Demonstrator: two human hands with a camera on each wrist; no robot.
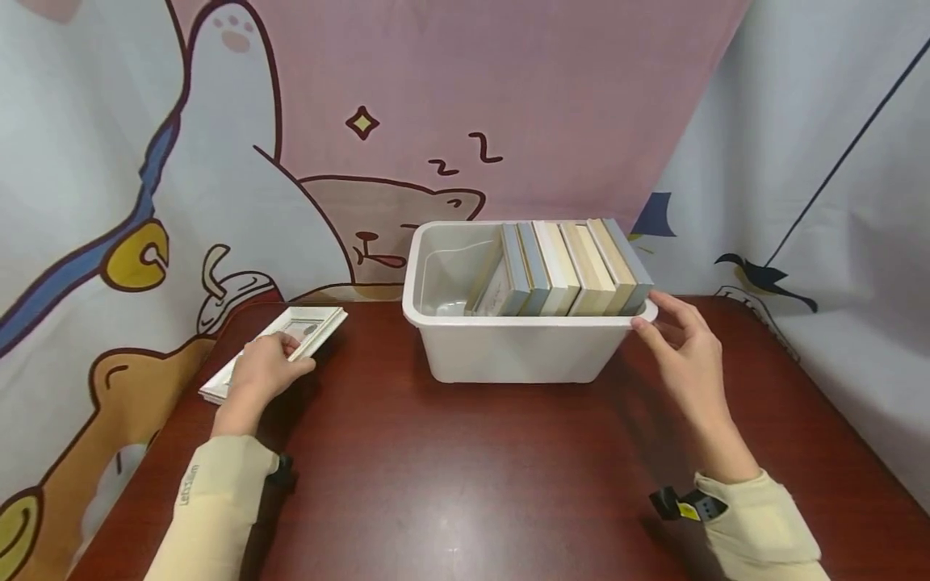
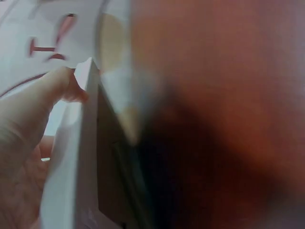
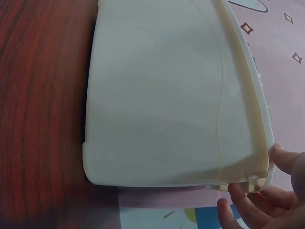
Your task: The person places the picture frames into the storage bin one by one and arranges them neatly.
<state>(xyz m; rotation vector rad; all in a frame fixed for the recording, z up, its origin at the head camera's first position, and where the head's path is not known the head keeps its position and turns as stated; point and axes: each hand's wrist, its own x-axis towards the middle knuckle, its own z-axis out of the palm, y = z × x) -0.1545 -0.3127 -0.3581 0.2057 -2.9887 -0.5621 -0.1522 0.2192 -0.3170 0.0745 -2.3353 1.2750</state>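
At the left of the table my left hand (image 1: pixel 267 373) grips a white picture frame (image 1: pixel 320 327), thumb on its near side edge. The left wrist view shows the thumb hooked over the edge of the white frame (image 2: pixel 71 152). A white plastic bin (image 1: pixel 519 351) stands at the back middle. Inside its right part several thick-edged, flat pieces (image 1: pixel 574 270), blue-grey, white and cream, stand on edge, leaning a little. My right hand (image 1: pixel 686 351) pinches the bin's front right corner rim. In the right wrist view its fingers (image 3: pixel 248 210) reach beneath the rim.
The dark red-brown table (image 1: pixel 443 476) spreads in front of the bin. Behind and at both sides hangs a printed cloth (image 1: pixel 567 105) with cartoon animals. The left part of the bin's inside (image 1: pixel 454 262) shows bare wall.
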